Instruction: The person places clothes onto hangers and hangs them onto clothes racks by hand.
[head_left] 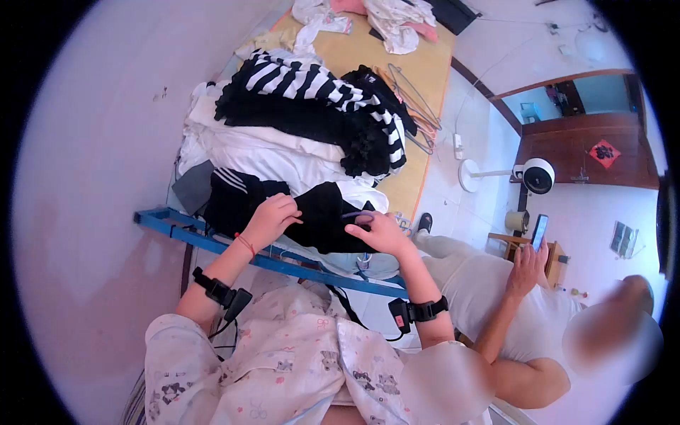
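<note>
A black garment (322, 219) lies at the near edge of the bed, over the blue frame. My left hand (273, 218) is at its left part, fingers closed on the cloth. At its right end my right hand (379, 230) holds a thin purple hanger (358, 214), whose rest is hidden by the cloth. Just left of my left hand is black clothing with white stripes (230, 179). Beyond both hands lie white clothes (276, 159) and a black-and-white striped garment (304, 79).
Several hangers (418, 106) lie at the bed's right side. The blue bed frame (283, 265) runs before me. At right another person (489, 283) holds a phone (540, 230). A white fan (535, 175) stands beyond, near a wooden cabinet (588, 149).
</note>
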Demonstrator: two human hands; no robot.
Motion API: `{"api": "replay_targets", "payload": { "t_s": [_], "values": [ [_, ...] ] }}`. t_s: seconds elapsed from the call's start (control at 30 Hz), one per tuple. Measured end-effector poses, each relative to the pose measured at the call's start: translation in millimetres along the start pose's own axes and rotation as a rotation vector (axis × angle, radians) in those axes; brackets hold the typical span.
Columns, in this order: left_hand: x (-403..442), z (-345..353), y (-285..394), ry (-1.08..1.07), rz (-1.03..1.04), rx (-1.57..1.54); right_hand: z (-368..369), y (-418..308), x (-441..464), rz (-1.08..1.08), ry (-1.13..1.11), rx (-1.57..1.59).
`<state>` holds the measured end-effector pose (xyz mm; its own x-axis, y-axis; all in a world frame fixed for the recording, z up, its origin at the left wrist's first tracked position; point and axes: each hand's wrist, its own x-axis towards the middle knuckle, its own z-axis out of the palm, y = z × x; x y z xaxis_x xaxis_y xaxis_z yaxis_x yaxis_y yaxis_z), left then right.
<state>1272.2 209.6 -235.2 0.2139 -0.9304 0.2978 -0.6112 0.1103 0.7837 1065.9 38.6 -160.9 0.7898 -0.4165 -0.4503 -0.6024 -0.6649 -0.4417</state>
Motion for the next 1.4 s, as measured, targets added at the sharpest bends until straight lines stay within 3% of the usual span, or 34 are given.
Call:
{"api": "replay_targets", "payload": {
  "t_s": [0.27,0.33,0.37,0.43,0.5,0.6,0.63,0.7,0.77,0.87,0.93,0.97,1.0,1.13,1.33,1.4],
  "values": [
    [10.9,-13.2,35.5,0.098,-0.021,-0.289,-2.5,17.2,-5.6,0.096,0.201,0.174],
    [13.3,-16.3,43.6,0.118,0.185,-0.227,-2.1,23.3,-4.7,0.056,0.336,0.175],
    [14.5,-18.2,46.3,0.121,0.185,-0.228,-3.0,25.9,-3.0,0.054,0.335,0.172],
    [12.2,-22.9,52.6,0.145,0.349,-0.061,-5.3,23.8,-1.3,-0.161,0.465,0.319],
    [10.1,-29.4,57.5,0.126,0.352,0.010,-7.8,20.1,-1.5,-0.110,0.463,0.348],
    [10.7,-34.1,56.6,-0.065,0.284,0.174,-8.8,12.9,0.4,-0.224,0.531,0.395],
    [12.3,-34.2,57.4,-0.069,0.282,0.168,-8.0,11.1,3.2,-0.218,0.528,0.396],
    [17.7,-33.6,62.6,-0.036,0.042,0.146,-7.6,7.1,10.7,-0.323,0.573,0.498],
    [16.7,-21.4,54.0,-0.017,0.009,0.160,-7.7,-1.1,16.2,-0.268,0.595,0.550],
    [16.3,-2.1,44.2,-0.199,-0.155,0.262,-12.8,-5.7,20.9,-0.211,0.575,0.438],
    [14.8,8.8,37.2,-0.225,-0.209,0.258,-10.7,-3.1,25.6,-0.311,0.686,0.368],
    [13.1,14.0,33.9,-0.248,-0.271,0.259,-11.5,0.0,25.1,-0.308,0.689,0.367],
    [12.2,16.8,37.4,-0.051,-0.151,0.212,-15.9,0.5,22.9,-0.244,0.613,0.485],
    [13.2,7.0,50.7,-0.007,-0.211,0.252,-21.9,8.3,14.9,-0.220,0.467,0.594],
    [23.2,-7.4,51.7,0.109,-0.002,0.312,-17.7,23.0,14.5,-0.231,0.225,0.585],
    [23.6,-8.3,54.3,0.099,-0.041,0.308,-16.2,21.6,14.0,-0.207,0.243,0.584]
  ]
}}
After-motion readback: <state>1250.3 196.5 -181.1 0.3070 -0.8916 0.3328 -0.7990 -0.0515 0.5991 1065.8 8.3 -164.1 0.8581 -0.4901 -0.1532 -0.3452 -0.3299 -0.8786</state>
